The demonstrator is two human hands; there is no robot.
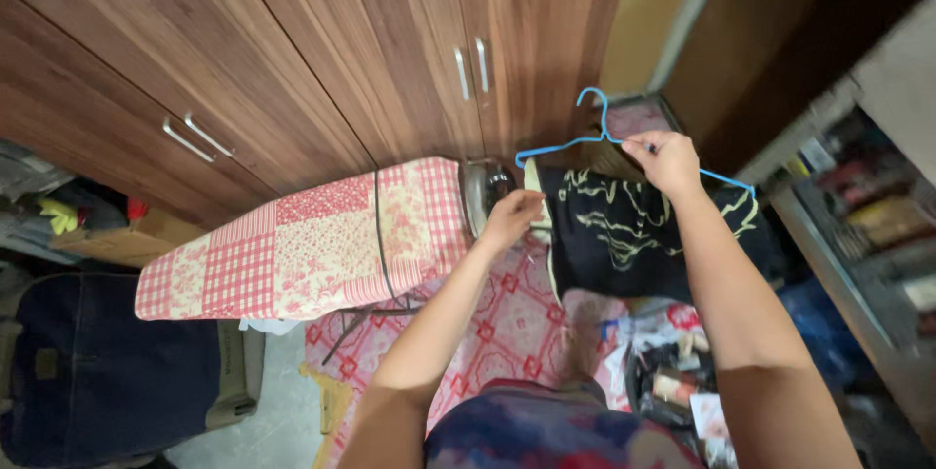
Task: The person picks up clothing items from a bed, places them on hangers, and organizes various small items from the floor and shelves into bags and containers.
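The right hand (668, 162) has its grip pinched shut on the top of a thin blue hanger (597, 133), just beside the curled hook, which rises above the fingers. From the hanger hangs a dark shirt (634, 235) with pale yellow-green scribbled lines across it and a light edge down its left side. The shirt falls below the right grip, spread fairly flat. The left hand (514, 215) has its grip closed on that light edge, lower than the right grip and off to its left. Just beyond the left grip lies an ironing board (302, 254) in a pink patchwork cover, with an iron (485, 191) at its near end. Wooden cupboard doors (292, 50) stand behind.
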